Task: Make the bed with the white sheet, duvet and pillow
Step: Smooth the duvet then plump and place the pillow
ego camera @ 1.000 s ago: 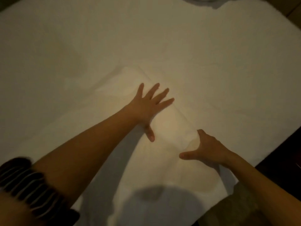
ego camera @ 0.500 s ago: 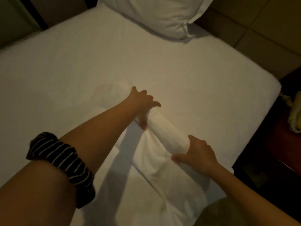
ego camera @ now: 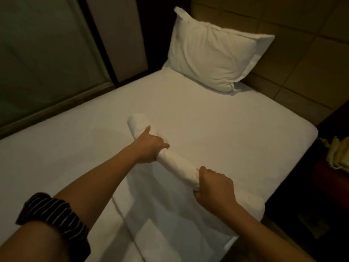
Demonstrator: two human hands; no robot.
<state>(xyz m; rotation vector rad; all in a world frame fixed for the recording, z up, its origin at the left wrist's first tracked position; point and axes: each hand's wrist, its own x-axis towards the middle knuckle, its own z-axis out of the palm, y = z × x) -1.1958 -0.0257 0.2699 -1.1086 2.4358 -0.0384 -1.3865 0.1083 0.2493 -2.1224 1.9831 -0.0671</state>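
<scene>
A white pillow (ego camera: 213, 57) leans upright against the tan panelled headboard wall (ego camera: 294, 35) at the far end of the bed, its lower edge resting on the white fitted sheet (ego camera: 217, 129) that covers the mattress. To the left of the bed stands a dark frame post (ego camera: 98, 44) with a greenish glass panel (ego camera: 43, 53) beside it. Off the bed's right edge, on a dark reddish side table (ego camera: 332, 178), lies a crumpled pale yellow cloth (ego camera: 340, 154), well apart from the hands.

In the middle of the mattress lies a rolled white cloth (ego camera: 175, 161), a long tight roll running from upper left to lower right; whether it is a sheet or the duvet cannot be told. Its loose unrolled part (ego camera: 170, 220) spreads flat toward the near edge of the bed and partly hangs over the corner. Nothing lies between the roll and the pillow.

The left hand (ego camera: 151, 146) rests over the roll near its far end, fingers curled around it and the forefinger stretched along the top. A black striped sleeve (ego camera: 54, 218) is pushed up on that arm. The right hand (ego camera: 215, 186) is closed in a fist around the near end of the roll, thumb on top, gripping it firmly.
</scene>
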